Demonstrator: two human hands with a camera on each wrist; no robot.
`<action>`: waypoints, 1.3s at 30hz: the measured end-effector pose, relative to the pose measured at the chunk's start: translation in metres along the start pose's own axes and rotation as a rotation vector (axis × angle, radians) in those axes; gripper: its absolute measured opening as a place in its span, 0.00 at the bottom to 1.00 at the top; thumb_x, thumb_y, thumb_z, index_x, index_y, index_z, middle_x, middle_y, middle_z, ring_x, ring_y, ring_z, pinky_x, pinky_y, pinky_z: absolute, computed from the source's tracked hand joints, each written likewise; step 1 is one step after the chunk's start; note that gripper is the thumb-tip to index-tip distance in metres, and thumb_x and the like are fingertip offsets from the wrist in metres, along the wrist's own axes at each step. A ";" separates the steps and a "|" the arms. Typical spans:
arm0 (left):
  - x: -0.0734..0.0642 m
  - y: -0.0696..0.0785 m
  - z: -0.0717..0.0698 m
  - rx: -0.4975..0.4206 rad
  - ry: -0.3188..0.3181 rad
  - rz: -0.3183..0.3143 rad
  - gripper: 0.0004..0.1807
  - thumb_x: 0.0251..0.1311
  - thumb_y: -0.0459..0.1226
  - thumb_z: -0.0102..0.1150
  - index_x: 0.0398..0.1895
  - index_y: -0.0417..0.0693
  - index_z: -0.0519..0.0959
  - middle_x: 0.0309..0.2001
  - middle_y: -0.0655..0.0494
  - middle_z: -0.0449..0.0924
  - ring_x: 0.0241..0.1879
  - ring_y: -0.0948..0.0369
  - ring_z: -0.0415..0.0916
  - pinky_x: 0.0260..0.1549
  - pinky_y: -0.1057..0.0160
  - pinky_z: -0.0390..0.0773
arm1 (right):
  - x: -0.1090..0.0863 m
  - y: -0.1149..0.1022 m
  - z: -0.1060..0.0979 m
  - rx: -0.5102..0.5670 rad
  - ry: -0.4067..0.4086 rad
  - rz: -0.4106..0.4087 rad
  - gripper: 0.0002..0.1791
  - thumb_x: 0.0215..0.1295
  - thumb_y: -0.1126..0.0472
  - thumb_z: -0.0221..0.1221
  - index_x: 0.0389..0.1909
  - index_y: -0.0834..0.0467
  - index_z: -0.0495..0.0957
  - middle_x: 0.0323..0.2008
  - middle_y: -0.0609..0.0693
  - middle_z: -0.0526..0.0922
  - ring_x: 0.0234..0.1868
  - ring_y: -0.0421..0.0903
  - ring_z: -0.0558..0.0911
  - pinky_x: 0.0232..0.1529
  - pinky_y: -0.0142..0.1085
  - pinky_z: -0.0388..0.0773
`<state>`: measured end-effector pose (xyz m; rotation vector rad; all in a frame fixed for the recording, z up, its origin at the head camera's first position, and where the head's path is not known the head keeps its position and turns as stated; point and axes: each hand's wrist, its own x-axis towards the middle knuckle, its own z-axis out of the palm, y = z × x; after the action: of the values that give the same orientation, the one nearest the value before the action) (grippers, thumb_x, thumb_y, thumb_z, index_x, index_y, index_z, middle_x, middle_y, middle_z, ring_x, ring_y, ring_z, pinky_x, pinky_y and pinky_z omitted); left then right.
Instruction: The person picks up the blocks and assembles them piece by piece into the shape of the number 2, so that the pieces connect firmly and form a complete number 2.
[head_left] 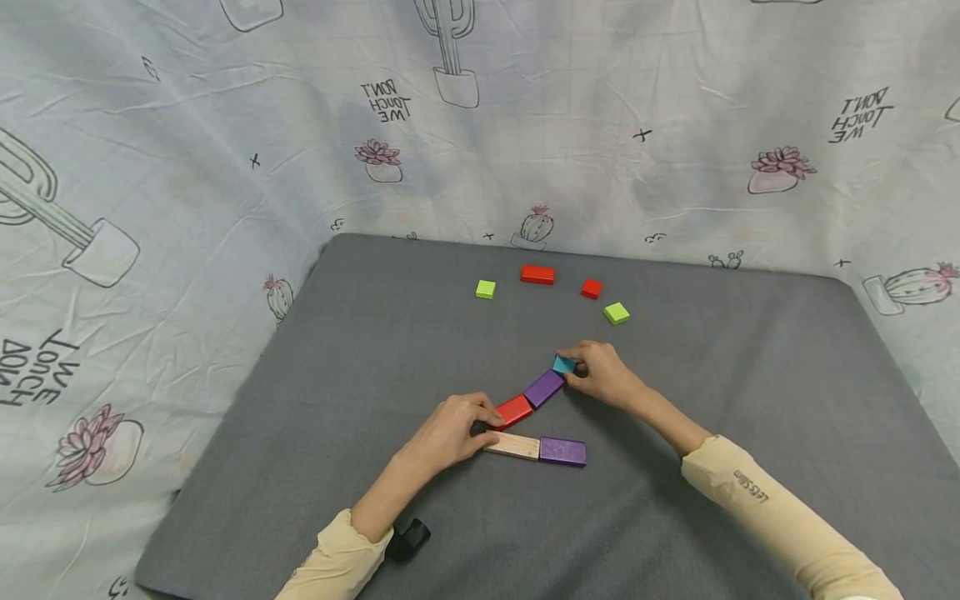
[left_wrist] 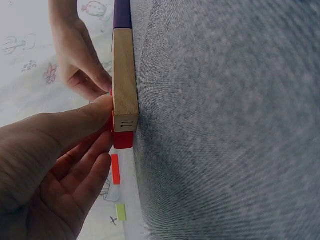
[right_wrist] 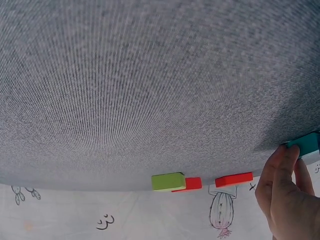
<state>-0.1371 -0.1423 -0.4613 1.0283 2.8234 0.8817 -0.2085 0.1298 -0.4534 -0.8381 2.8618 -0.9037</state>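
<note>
My left hand (head_left: 448,432) has its thumb at the left end of a plain wooden block (head_left: 516,446) and its fingertips at a red block (head_left: 515,411), pinching across the two. In the left wrist view, the wooden block (left_wrist: 125,75) stands in front of the red one (left_wrist: 123,140). A purple block (head_left: 562,451) continues the wooden block's row to the right. Up and right from the red block runs another purple block (head_left: 543,388). At its far end, my right hand (head_left: 603,375) pinches a small teal block (head_left: 564,364) between thumb and fingers.
Farther back on the grey cloth (head_left: 375,333) lie a green block (head_left: 486,289), a longer red block (head_left: 537,274), a small red block (head_left: 592,288) and another green block (head_left: 617,313). A printed curtain (head_left: 570,125) hangs behind. Something black (head_left: 408,540) shows by the left sleeve.
</note>
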 end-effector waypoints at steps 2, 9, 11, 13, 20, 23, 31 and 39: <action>0.000 0.000 0.000 0.001 0.001 0.000 0.10 0.51 0.37 0.72 0.37 0.45 0.87 0.37 0.57 0.81 0.41 0.59 0.80 0.41 0.60 0.79 | 0.000 -0.001 0.000 -0.002 -0.002 0.000 0.19 0.56 0.71 0.64 0.49 0.74 0.78 0.43 0.68 0.80 0.39 0.54 0.84 0.37 0.39 0.82; 0.000 0.001 0.000 -0.009 -0.001 -0.006 0.10 0.50 0.36 0.72 0.37 0.45 0.87 0.37 0.58 0.81 0.40 0.60 0.80 0.41 0.60 0.79 | 0.000 -0.002 -0.003 -0.020 -0.015 0.008 0.19 0.57 0.70 0.63 0.50 0.73 0.78 0.43 0.67 0.80 0.39 0.53 0.83 0.37 0.40 0.82; 0.000 0.000 0.000 -0.013 0.001 -0.004 0.10 0.50 0.36 0.72 0.37 0.44 0.87 0.37 0.58 0.81 0.40 0.60 0.80 0.41 0.60 0.79 | 0.000 -0.002 -0.006 -0.039 -0.007 0.002 0.20 0.57 0.70 0.63 0.51 0.72 0.78 0.43 0.66 0.81 0.39 0.53 0.82 0.38 0.42 0.81; -0.001 -0.001 0.000 -0.017 0.001 -0.004 0.10 0.50 0.36 0.72 0.37 0.44 0.87 0.37 0.58 0.81 0.40 0.60 0.80 0.41 0.60 0.79 | 0.001 0.000 -0.012 -0.063 0.023 -0.001 0.20 0.57 0.70 0.63 0.52 0.72 0.78 0.43 0.65 0.82 0.38 0.54 0.82 0.37 0.45 0.81; -0.001 -0.004 -0.002 -0.029 0.006 0.000 0.10 0.51 0.36 0.72 0.37 0.44 0.87 0.37 0.57 0.81 0.40 0.59 0.80 0.41 0.60 0.79 | 0.011 0.023 -0.044 -0.104 0.240 0.157 0.23 0.61 0.67 0.62 0.53 0.77 0.74 0.46 0.74 0.77 0.42 0.66 0.80 0.46 0.58 0.74; -0.002 -0.005 -0.002 -0.034 0.002 0.003 0.10 0.50 0.36 0.72 0.37 0.44 0.87 0.37 0.58 0.81 0.40 0.60 0.80 0.41 0.61 0.79 | 0.016 0.038 -0.047 -0.118 0.251 0.286 0.28 0.62 0.62 0.62 0.55 0.79 0.70 0.49 0.77 0.73 0.49 0.70 0.74 0.51 0.61 0.66; -0.004 -0.008 0.000 -0.068 -0.005 0.013 0.10 0.51 0.35 0.72 0.38 0.45 0.87 0.36 0.59 0.80 0.40 0.61 0.80 0.40 0.62 0.79 | 0.028 0.057 -0.033 -0.131 0.308 0.347 0.20 0.56 0.69 0.65 0.45 0.79 0.76 0.39 0.73 0.79 0.37 0.65 0.75 0.40 0.54 0.70; -0.006 -0.013 -0.001 -0.046 -0.006 0.007 0.10 0.51 0.36 0.72 0.37 0.46 0.87 0.37 0.60 0.80 0.40 0.61 0.80 0.42 0.62 0.79 | 0.035 0.057 -0.040 -0.107 0.436 0.390 0.17 0.49 0.71 0.68 0.39 0.78 0.79 0.38 0.72 0.81 0.37 0.65 0.80 0.39 0.53 0.75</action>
<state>-0.1401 -0.1543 -0.4678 1.0344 2.7821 0.9383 -0.2732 0.1719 -0.4462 -0.0663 3.2841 -0.9847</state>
